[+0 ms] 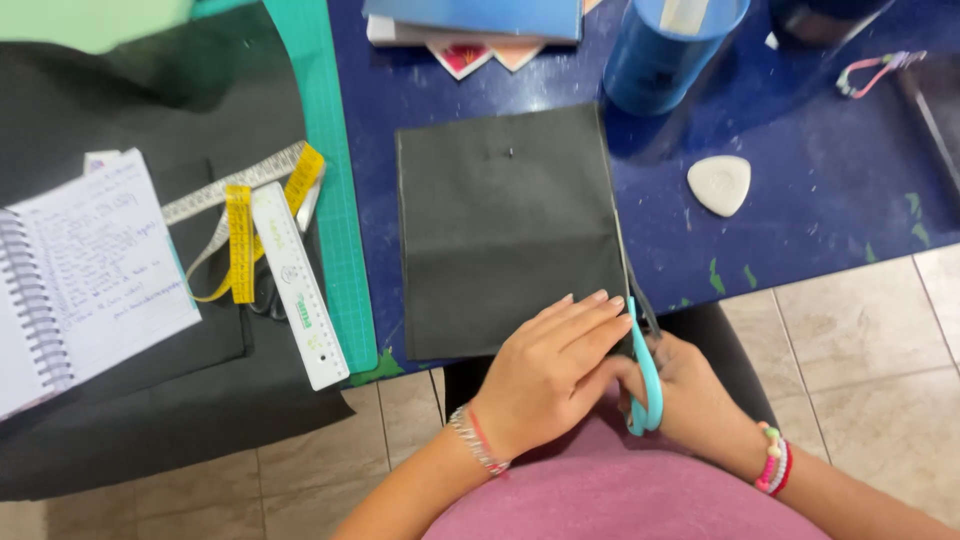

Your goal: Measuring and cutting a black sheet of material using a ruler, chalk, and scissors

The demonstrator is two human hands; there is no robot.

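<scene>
Dark blue table (820, 200), scuffed; beige tiled floor (860, 330); light even, probably daylight.

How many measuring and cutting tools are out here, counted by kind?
Scissors, teal-handled, held in the right hand: 1
Rulers, white: 1
Tape measures, yellow and white: 1
Chalk markers, white, triangular: 1
Total: 4
The left hand presses flat on the black fabric piece.

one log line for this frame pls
left hand: flat on black fabric | right hand: holding teal scissors at fabric's right edge | blue table
</scene>
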